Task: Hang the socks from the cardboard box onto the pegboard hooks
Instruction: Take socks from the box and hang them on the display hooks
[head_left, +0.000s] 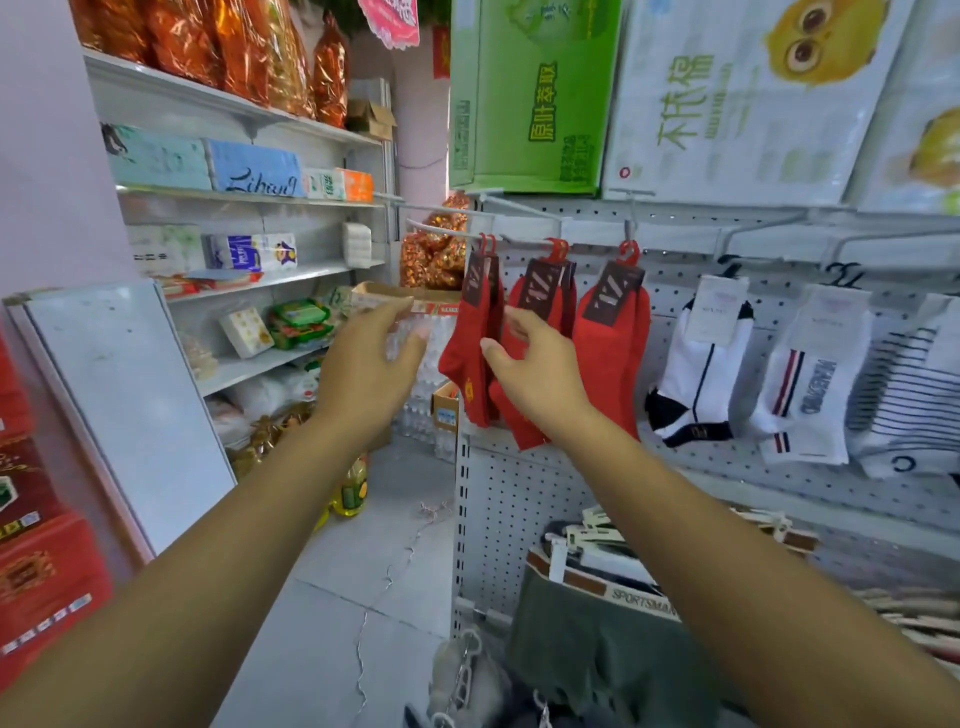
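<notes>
Landmark: grey perforated metal pegboard (675, 291) with white wire hooks (519, 240).
Red socks: three bunches of red fabric socks with dark card labels and red plastic hangers, on the pegboard's hooks: left bunch (470, 358), middle bunch (543, 299), right bunch (613, 338).
Left hand (363, 369): raised left of the pegboard's edge, grip released, fingers spread, holding nothing.
Right hand (535, 369): in front of the pegboard, over left and middle bunches, grip loose; contact with socks unclear.
White socks: white striped socks (696, 374) hang on the pegboard, right of the red ones.
Cardboard box: not identifiable.
</notes>
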